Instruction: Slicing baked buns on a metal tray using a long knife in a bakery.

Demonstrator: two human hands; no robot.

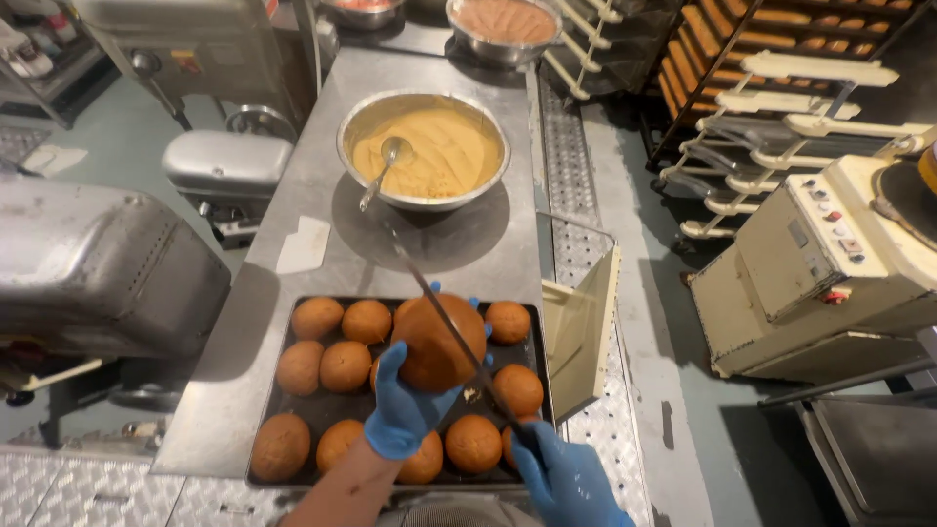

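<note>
Gripping a round brown bun (439, 342), the blue-gloved left hand (402, 410) lifts it; right hand (566, 478) clasps a long thin knife (444, 317); tray buns uncut.

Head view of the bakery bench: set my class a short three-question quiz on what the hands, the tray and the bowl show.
1. True or false: the left hand holds a round brown bun lifted above the dark tray.
2. What does the right hand grip?
A. a spoon
B. a long thin knife
C. a cloth
3. Fill in: the steel bowl beyond the tray holds yellow cream and a ____.

Key
1. True.
2. B; its blade lies across the held bun.
3. Ladle; it rests in the cream, with its handle over the rim.
</note>
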